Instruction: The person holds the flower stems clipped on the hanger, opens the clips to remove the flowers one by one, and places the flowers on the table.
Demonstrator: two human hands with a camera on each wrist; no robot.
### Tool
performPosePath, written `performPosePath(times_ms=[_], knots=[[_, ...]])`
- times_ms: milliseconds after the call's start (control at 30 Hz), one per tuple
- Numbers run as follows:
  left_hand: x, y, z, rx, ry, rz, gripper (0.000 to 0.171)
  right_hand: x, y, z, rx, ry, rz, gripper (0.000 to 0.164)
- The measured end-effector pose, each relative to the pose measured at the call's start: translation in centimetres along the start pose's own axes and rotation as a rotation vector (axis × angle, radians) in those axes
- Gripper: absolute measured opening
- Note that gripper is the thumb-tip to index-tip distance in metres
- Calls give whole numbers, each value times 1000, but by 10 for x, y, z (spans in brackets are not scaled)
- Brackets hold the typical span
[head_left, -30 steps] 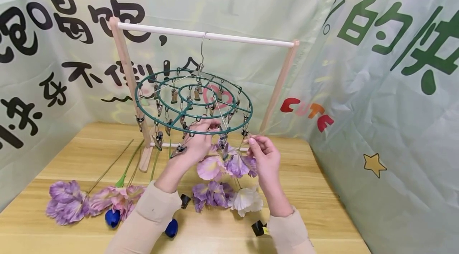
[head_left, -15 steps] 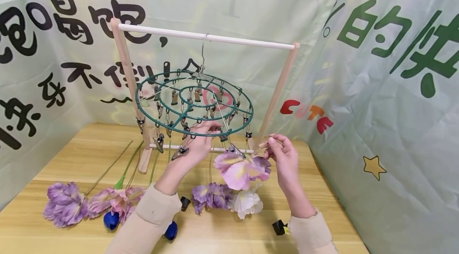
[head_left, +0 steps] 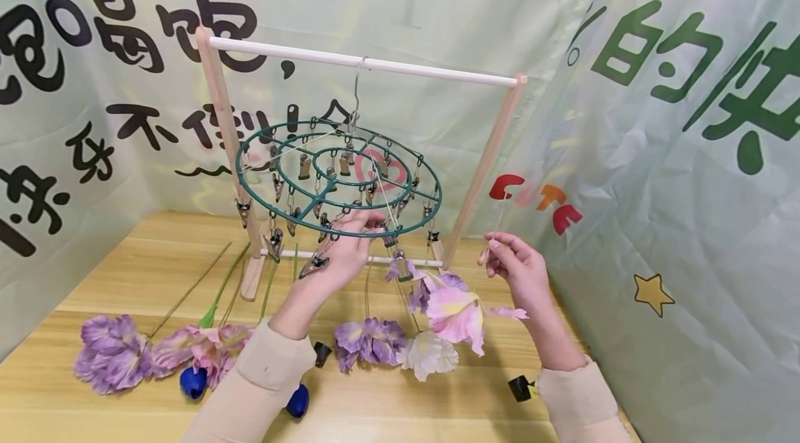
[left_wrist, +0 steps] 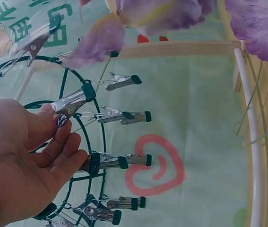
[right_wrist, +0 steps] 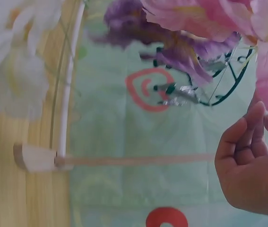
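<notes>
A green round clip hanger [head_left: 294, 219] with metal clips hangs by its hook. Under its front rim, my left hand [head_left: 344, 252] pinches one clip [left_wrist: 74, 100] between thumb and finger. To the right, away from the hanger, my right hand [head_left: 523, 273] pinches the thin stem [head_left: 499, 215] of a pink artificial flower [head_left: 453, 311]. Its bloom points down and left of that hand, with the stem end upward. A purple flower [head_left: 431, 285] shows behind the pink bloom, below the hanger's front right clips.
A wooden stand with a white top rod [head_left: 431, 71] bears the hanger. On the table [head_left: 387, 412] lie purple [head_left: 112, 353], pink [head_left: 206, 346] and white flowers [head_left: 428, 356], blue tulip heads [head_left: 194, 382] and a small black object [head_left: 519, 388]. Printed cloth [head_left: 681, 235] surrounds the table.
My right hand has moved right, away from the hanger, and the pink flower has swung right with it. My left hand stays at the clip under the rim.
</notes>
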State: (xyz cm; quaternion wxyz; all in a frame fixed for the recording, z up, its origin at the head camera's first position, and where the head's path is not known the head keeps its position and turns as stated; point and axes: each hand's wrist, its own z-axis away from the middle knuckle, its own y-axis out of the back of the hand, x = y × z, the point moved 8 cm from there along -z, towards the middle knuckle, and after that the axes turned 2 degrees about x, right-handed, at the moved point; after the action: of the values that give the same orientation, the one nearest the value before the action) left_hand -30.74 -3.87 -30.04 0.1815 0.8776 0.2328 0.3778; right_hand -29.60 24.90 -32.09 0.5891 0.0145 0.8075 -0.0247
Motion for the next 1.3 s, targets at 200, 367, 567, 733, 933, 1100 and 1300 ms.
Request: performPosePath(times_ms=[200, 367, 567, 733, 933, 1100, 1300], knots=[[1, 0, 0, 23, -21, 22, 21, 6, 9, -10, -147, -41, 198, 19], [-1, 0, 1, 14, -3, 22, 21, 23, 10, -21, -289, -49, 389, 27], [-3, -1, 3, -15, 40, 28, 26, 58, 8, -27, -411, -122, 522, 28], [-3, -1, 5, -32, 63, 19, 30, 87, 2, -30, -469, -175, 570, 26], [-3, -1, 6, -48, 97, 41, 32, 111, -6, -38, -473, -184, 651, 26], [-3, -1, 7, -29, 94, 79, 33, 129, -13, -44, -474, -194, 684, 27], [1, 0, 8, 24, 53, 117, 31, 146, -20, -48, -466, -154, 747, 21]])
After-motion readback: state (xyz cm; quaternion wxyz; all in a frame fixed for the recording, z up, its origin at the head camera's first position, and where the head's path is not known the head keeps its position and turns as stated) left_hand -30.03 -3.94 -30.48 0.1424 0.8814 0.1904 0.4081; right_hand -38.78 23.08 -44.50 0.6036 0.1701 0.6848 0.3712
